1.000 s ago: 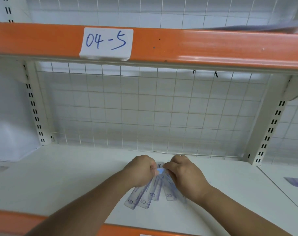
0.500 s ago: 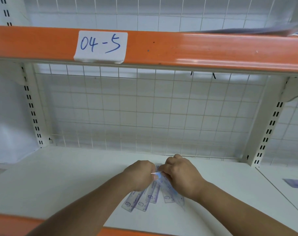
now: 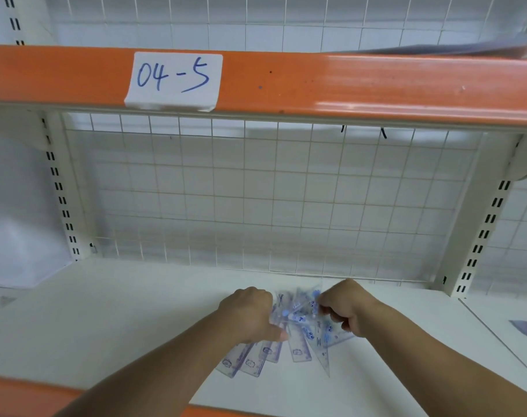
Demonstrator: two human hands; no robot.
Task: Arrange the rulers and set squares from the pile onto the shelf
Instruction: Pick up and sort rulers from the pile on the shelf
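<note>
Left hand grips the fanned rulers lying on the shelf; right hand, just beside, fingers curled, pinches a clear set square overlapping them.

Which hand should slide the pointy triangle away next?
Probably the right hand: it already grips the top of the set square, while the left hand holds the rulers on the other side.
</note>
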